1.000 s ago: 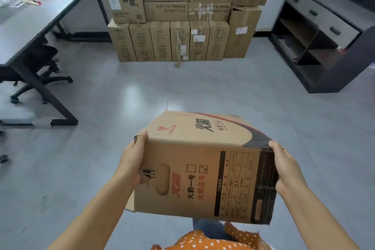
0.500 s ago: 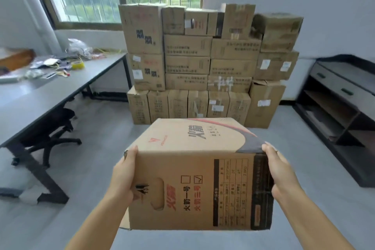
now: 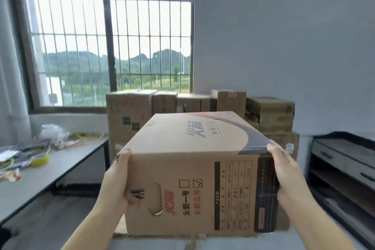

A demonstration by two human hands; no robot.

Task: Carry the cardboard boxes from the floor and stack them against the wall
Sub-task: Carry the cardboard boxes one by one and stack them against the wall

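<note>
one printed brown cardboard box [image 3: 194, 168] held up in front. two bare hands on it, left hand [image 3: 116, 178] and right hand [image 3: 284, 172]. at least five plain brown cardboard boxes [image 3: 129, 113] visible along the stack's top; lower ones hidden. one grey desk [image 3: 40, 176], one barred window [image 3: 109, 50], one dark shelf unit [image 3: 345, 168].

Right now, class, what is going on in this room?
A person holds a printed cardboard box raised between both hands, the left hand on its left side and the right hand on its right. Ahead, a stack of cardboard boxes stands by the barred window. The box is not yet placed.
</note>
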